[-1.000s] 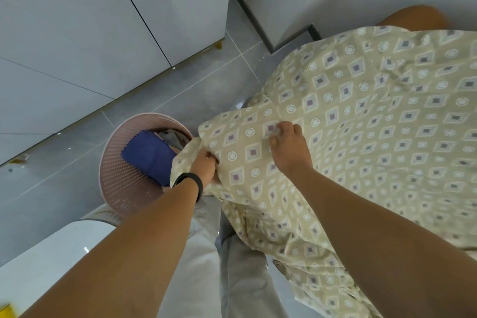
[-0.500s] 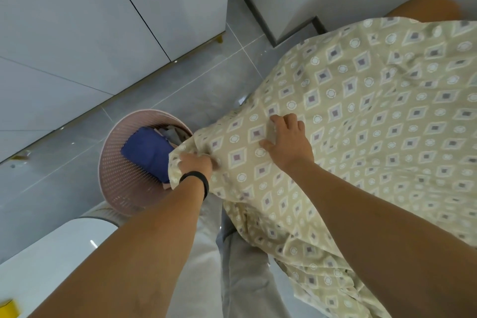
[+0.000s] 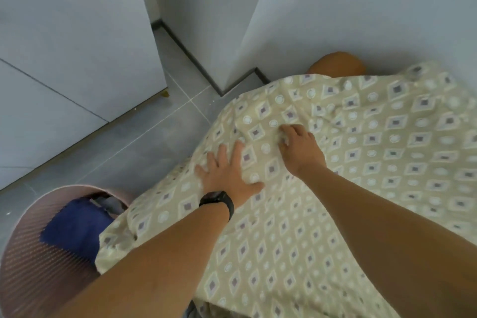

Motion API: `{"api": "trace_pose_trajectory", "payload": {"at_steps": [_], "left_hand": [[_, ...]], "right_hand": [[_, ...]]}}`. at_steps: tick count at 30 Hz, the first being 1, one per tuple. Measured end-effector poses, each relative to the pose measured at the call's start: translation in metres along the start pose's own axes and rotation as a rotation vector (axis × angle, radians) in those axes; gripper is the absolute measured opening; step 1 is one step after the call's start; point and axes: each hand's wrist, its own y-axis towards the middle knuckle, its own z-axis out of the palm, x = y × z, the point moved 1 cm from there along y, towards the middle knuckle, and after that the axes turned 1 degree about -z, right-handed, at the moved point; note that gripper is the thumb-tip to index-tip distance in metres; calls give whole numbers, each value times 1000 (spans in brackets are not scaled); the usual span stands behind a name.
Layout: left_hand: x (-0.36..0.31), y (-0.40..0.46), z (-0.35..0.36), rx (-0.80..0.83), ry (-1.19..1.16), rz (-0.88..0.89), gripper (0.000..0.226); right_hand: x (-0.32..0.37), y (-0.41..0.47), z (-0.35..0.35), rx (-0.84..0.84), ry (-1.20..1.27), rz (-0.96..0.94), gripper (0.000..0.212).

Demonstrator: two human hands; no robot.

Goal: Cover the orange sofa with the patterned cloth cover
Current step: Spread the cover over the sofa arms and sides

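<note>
Pink laundry basket down at near left with blue cloth inside. Patterned cover draped over the orange sofa, only a far bit peeking out. Left hand pressing flat, fingers spread wide; right hand fingers curled, bunching fabric.

Soft, even, cool daylight, hardly any shadows; slight motion blur throughout, and wide-angle bending at the edges.

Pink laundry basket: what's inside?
In the pink laundry basket: a blue cloth and something grey. The patterned cloth cover overhangs its right side, hiding the rest.
</note>
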Motion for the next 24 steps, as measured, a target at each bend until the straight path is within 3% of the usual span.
{"api": "trace_pose_trajectory", "payload": {"at_steps": [3,7,9,13,17,24], "left_hand": [[-23,33,0,-79,48,76,132],[-44,62,5,-165,66,189,129],[-49,69,7,-203,90,213,125],[-47,66,9,-242,111,229,122],[-48,66,7,-284,83,242,122],[-51,64,4,-294,96,206,123]], "right_hand": [[-31,46,-21,-23,-85,-58,42],[-61,120,-53,-262,-91,-89,27],[-74,159,-70,-329,-138,-63,31],[-76,200,-102,-139,-337,38,37],[-67,192,-125,285,-355,21,34],[-61,188,-136,460,-530,26,43]]}}
